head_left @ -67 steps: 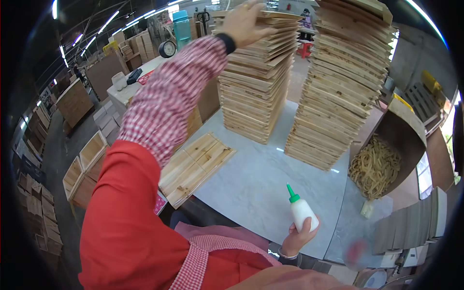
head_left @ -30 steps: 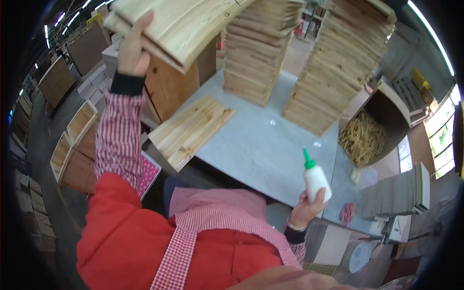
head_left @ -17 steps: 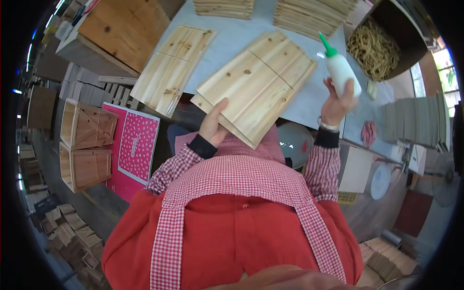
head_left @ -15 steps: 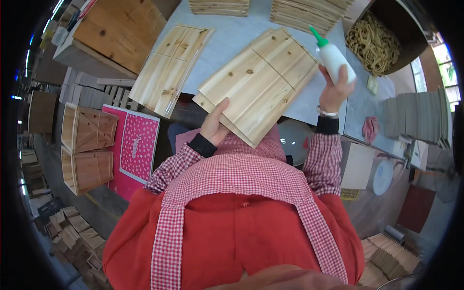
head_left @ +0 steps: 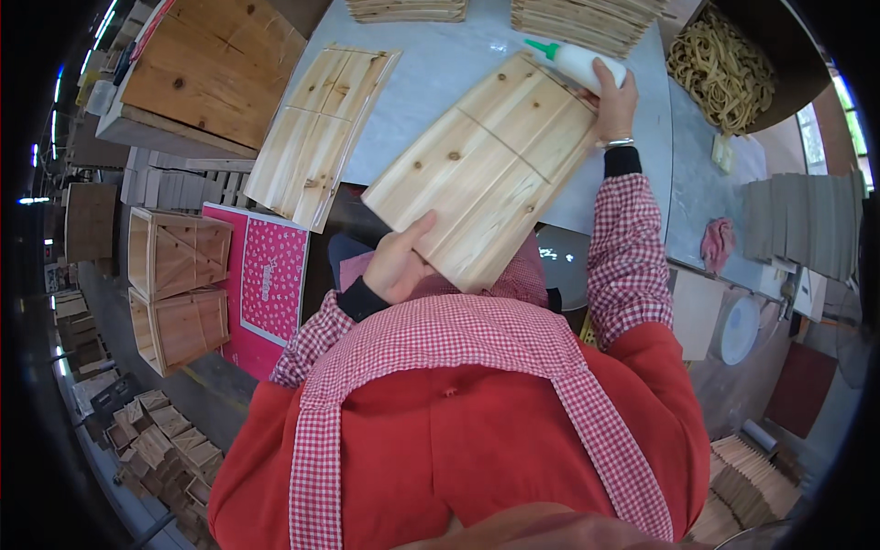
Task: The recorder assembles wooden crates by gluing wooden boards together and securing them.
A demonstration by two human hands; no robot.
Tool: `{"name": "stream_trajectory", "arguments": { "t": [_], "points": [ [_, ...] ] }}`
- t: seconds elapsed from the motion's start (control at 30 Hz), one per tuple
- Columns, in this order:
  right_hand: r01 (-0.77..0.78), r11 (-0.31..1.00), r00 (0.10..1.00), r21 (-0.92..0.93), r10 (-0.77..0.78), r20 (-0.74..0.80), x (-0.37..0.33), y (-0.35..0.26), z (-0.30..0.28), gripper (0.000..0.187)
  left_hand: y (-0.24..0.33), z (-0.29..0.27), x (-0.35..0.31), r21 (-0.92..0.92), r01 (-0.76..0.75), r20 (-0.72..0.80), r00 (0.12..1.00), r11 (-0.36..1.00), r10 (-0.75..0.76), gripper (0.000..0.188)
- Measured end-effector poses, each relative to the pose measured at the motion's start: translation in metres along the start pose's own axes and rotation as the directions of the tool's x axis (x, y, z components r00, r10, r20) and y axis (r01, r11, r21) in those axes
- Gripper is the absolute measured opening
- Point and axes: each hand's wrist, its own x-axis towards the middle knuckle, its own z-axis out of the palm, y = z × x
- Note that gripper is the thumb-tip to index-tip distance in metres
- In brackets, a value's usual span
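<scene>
My left hand grips the near left corner of a knotty pale wooden panel, thumb on top and fingers beneath. Tilted across the table's front edge, the panel has a groove running over its upper part. At its far right corner, my right hand is closed around a white squeeze bottle, which lies nearly level with its green nozzle pointing left over the panel's far edge. Some right-hand fingers are hidden behind the bottle and panel edge. Left of these, a similar wooden panel rests on the table, overhanging its edge.
Stacks of wooden panels stand at the back of the pale table. To the right are a box of coiled tan bands, a pink cloth and stacked grey boards. Wooden crates sit at the left beside a pink board.
My right hand has swung left and inward, tipping the bottle from upright-leaning to nearly level, its nozzle now over the panel's far edge. The lower sheet's offset edge no longer shows.
</scene>
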Motion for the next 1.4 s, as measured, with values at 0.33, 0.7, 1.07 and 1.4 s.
{"name": "stream_trajectory", "arguments": {
  "t": [0.33, 0.7, 1.07, 1.4],
  "points": [
    [0.153, 0.987, 0.986, -0.047, -0.156, -0.052, -0.045, -0.006, 0.025, 0.043, -0.021, -0.042, -0.008, -0.110, -0.020, -0.102, 0.995, 0.994, 0.009, 0.054],
    [0.378, 0.785, 0.921, -0.490, -0.374, 0.111, -0.051, 0.004, 0.037, 0.051, -0.030, -0.054, -0.010, -0.146, -0.035, -0.008, 0.999, 0.989, 0.034, 0.053],
    [0.538, 0.573, 0.838, -0.618, -0.446, 0.315, -0.072, -0.053, -0.051, 0.040, -0.024, -0.051, -0.001, -0.109, -0.065, 0.007, 0.998, 0.992, 0.066, 0.059],
    [0.166, 0.924, 0.985, -0.345, -0.169, 0.023, -0.143, -0.047, 0.003, 0.042, -0.024, -0.061, 0.000, -0.138, -0.061, 0.045, 0.997, 0.989, 0.068, 0.056]
  ]
}}
